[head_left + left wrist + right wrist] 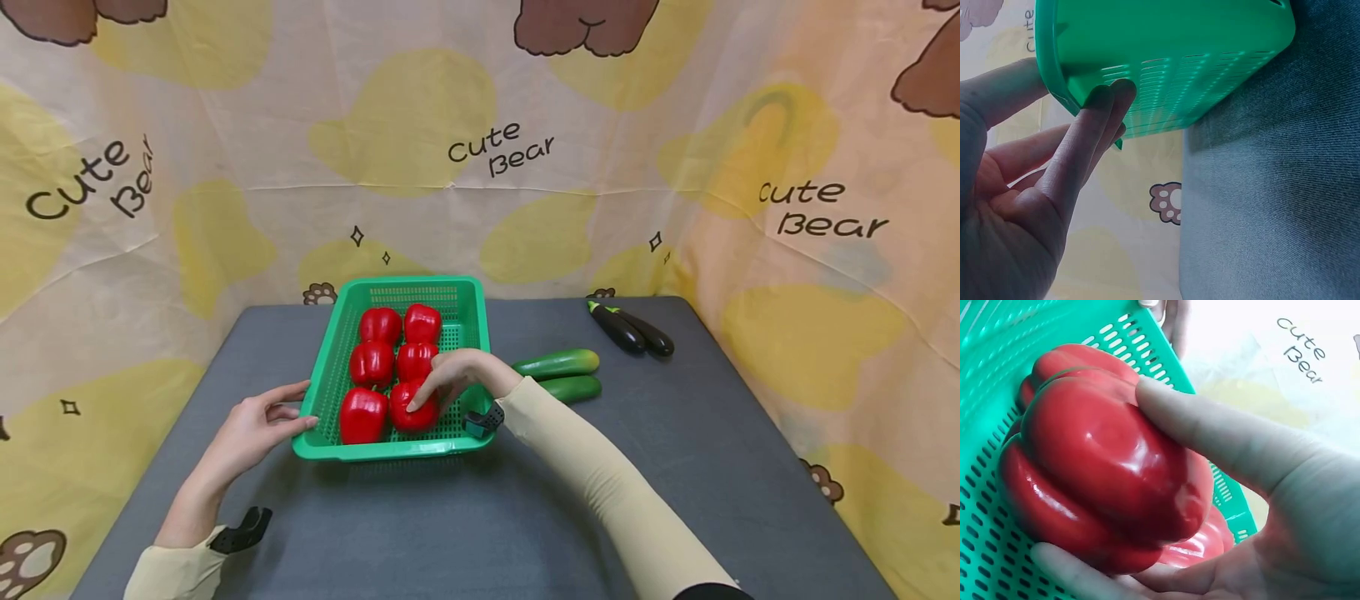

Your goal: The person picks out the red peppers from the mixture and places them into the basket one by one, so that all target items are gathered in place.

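A green plastic basket point(322, 392) stands on the table, with several red bell peppers point(372, 364) lying in it in two columns. My left hand point(251, 429) holds the basket's left side near the front corner; in the left wrist view its fingers point(1079, 144) reach the rim and outer wall. Reaching in from the right, my right hand point(459, 375) grips the front right bell pepper point(411, 410). In the right wrist view, the thumb lies on one side of that bell pepper point(1110, 456) and fingers on the other. Whether it is lifted, I cannot tell.
Two green cucumbers point(558, 364) lie right of the basket, partly behind my right forearm. Farther back on the right are two dark eggplants point(618, 330). The grey table point(420, 533) ends at a printed cloth backdrop point(420, 225).
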`<state>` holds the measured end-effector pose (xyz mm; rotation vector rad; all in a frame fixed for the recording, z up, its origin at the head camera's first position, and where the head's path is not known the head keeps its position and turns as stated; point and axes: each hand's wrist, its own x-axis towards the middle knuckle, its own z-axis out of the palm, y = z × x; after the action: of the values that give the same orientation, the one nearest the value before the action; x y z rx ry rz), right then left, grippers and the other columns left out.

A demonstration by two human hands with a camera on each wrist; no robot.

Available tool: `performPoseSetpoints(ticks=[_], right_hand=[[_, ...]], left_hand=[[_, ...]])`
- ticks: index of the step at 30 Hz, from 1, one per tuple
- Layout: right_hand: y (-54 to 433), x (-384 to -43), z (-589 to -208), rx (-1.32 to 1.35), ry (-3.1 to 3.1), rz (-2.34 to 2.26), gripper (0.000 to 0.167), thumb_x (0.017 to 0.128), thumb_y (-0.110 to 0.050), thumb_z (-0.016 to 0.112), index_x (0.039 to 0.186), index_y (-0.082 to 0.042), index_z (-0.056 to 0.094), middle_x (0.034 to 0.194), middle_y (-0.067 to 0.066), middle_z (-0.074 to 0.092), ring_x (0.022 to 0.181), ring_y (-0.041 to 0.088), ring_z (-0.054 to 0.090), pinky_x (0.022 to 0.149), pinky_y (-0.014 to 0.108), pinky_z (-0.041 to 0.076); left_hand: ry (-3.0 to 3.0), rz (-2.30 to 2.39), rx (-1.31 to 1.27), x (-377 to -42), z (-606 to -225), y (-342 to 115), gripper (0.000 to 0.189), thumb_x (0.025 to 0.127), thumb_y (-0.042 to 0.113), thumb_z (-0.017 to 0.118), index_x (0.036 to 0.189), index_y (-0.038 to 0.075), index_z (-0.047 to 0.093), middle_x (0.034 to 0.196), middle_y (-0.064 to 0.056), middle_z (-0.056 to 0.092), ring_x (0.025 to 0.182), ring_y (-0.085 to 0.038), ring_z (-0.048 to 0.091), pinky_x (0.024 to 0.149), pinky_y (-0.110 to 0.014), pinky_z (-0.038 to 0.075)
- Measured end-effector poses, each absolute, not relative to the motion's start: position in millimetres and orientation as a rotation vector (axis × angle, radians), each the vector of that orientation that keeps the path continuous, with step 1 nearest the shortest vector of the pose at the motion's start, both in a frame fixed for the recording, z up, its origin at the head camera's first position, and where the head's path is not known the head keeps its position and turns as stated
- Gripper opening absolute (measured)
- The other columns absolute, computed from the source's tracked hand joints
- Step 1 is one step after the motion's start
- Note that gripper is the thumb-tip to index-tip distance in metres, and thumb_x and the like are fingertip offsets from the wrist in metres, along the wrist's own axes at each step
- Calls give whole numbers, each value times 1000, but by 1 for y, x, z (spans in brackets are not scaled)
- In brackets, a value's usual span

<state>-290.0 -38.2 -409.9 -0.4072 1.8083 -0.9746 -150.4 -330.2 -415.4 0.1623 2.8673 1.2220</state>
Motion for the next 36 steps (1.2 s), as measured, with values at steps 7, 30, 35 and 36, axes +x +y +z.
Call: performPoseSetpoints(ticks=[7,30,35,36], right_hand=[[-36,-293,-416,-406,1858,-896,46,77,-22,78,111,-5,52,110,5,62,97,20,62,81,40,54],[-38,-292,-418,-356,1845,-922,38,81,-26,76,106,-4,57,104,6,63,89,20,63,87,41,52],[-36,-291,-412,-351,1860,-915,37,82,-25,75,106,-3,57,97,8,66,86,23,66,90,42,50],[-36,-291,-411,-348,1867,-914,37,82,-25,75,106,-2,57,95,9,66,86,24,66,90,42,50]], left_hand=[[2872,1220,161,-150,-415,-330,64,85,33,71,138,5,48,112,-15,68,85,1,64,71,-22,49],[2889,1187,143,-147,-413,-327,64,85,33,71,137,4,49,112,-16,67,85,-2,65,70,-24,50],[2901,1175,147,-147,-413,-326,64,85,33,71,137,4,49,114,-17,67,85,-3,65,70,-24,50],[2900,1174,145,-146,-413,-326,64,85,33,71,137,4,49,114,-17,66,85,-3,65,70,-24,50]])
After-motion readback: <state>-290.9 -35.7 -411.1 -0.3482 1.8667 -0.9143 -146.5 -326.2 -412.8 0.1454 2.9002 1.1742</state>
